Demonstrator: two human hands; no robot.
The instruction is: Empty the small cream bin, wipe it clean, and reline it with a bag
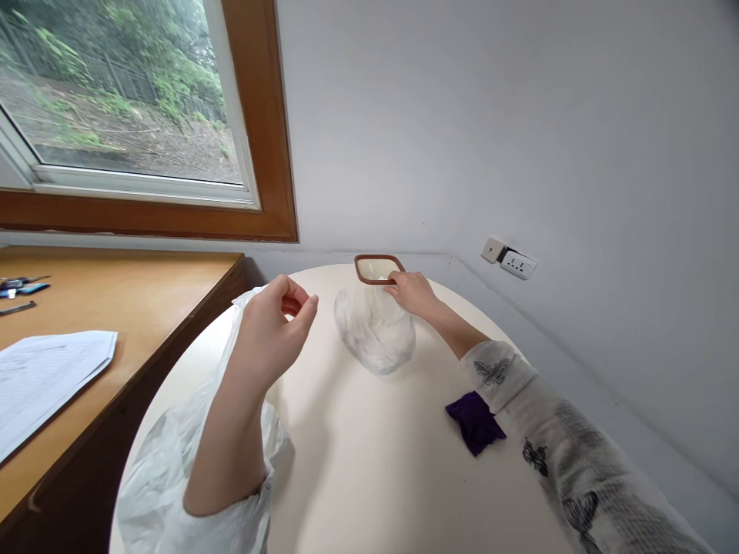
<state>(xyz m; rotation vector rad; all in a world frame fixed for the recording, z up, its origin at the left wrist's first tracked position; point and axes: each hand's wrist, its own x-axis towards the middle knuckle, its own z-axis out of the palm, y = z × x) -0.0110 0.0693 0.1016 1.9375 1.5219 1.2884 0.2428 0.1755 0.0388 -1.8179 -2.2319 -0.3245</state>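
My right hand (414, 294) reaches to the far side of the round table and grips the near rim of a small basket (378, 282) with a brown edge and pale inside. Something white lies in the basket. A crumpled clear plastic bag (375, 331) rests on the table just below that hand. My left hand (277, 331) is raised over the left of the table, its fingers curled toward the thumb in a pinch. Whether anything small is between its fingertips is hidden. Near my right sleeve lies a folded dark purple cloth (476, 423).
A white plastic bag (167, 446) spreads over the table's left side, partly behind my left arm. A wooden desk (155, 300) at left holds papers (51, 377) and small tools (23, 288). Walls, with a power socket (518, 265), border the round table (369, 462).
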